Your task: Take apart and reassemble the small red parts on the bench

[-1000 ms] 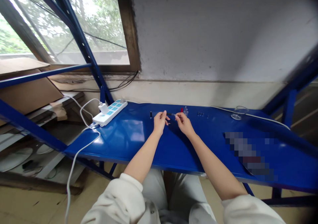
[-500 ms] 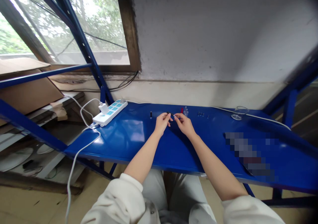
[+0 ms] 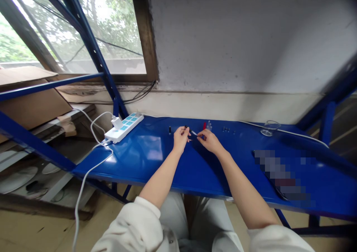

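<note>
My left hand (image 3: 181,137) is closed on a small black stick-like piece (image 3: 186,126), mostly hidden by the fingers. Opposite it, my right hand (image 3: 208,140) pinches a slim silvery piece (image 3: 194,133) that points toward my left hand. The two pieces are close together, and whether they touch is too small to tell. Left of my hands a short black cylinder (image 3: 170,130) stands upright on the blue table (image 3: 134,159). Just behind my right hand are a red item (image 3: 204,125) and several clear small pieces (image 3: 209,125).
A white power strip (image 3: 124,128) with a plugged-in adapter lies at the left. Several tiny clear parts (image 3: 226,129) lie right of my hands, with a clear round container (image 3: 267,132) beyond. A blurred-out long item (image 3: 281,177) lies front right. Blue frame posts flank the table.
My right hand has moved slightly right and down, and more of the silvery piece shows between my hands. My left hand has shifted slightly left.
</note>
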A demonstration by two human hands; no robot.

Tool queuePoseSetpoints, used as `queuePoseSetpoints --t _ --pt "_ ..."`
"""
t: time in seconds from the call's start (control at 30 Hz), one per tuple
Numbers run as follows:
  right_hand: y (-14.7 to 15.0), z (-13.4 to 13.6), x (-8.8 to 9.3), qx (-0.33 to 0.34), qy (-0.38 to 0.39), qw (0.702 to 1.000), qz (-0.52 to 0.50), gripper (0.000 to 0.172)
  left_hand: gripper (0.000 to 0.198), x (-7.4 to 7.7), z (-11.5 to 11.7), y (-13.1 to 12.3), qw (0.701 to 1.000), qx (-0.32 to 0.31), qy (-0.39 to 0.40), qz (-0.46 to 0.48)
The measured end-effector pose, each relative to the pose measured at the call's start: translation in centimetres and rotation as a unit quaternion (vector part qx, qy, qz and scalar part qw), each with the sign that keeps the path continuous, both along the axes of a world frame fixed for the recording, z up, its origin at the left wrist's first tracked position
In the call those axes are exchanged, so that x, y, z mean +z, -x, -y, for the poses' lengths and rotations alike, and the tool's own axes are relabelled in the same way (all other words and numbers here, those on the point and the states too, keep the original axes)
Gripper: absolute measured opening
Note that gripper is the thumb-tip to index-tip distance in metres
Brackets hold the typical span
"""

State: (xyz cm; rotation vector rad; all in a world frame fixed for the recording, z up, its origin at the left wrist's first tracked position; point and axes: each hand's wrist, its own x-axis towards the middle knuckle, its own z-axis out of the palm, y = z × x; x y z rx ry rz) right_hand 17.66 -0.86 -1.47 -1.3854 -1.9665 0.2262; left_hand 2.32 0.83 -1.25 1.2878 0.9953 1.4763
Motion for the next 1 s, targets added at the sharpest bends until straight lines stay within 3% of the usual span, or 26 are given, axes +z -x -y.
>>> queuePoseSetpoints --t 0.13,0.27,0.5,0.63,0.8,1.0 --pt "-1.6 0.1 0.5 -0.037 0.102 0.994 0.033 0.011 0.024 -0.1 -0.1 0.1 1.0 0.007 0.001 -0.008" --pt "-3.3 0.3 0.9 -0.121 0.185 0.975 0.023 0.007 0.026 -0.5 -0.2 0.0 0.999 -0.005 -0.001 -0.044" --pt "-3.9 -0.2 0.3 -0.244 0.168 0.955 0.018 0.013 0.022 -1.4 0.4 -1.0 0.983 -0.001 -0.065 -0.172" --pt "-3.4 -0.4 -0.4 -0.254 0.166 0.953 0.019 0.017 0.018 -1.5 0.8 -2.5 0.963 0.003 -0.095 -0.253" --pt "-3.3 -0.5 -0.7 -0.261 0.165 0.951 0.025 0.019 0.01 -0.8 -0.3 -4.1 0.927 -0.024 -0.107 -0.359" --pt "-3.4 -0.5 -0.8 -0.265 0.166 0.949 0.037 0.02 0.005 -0.8 -2.0 -5.2 0.922 0.001 -0.09 -0.376"
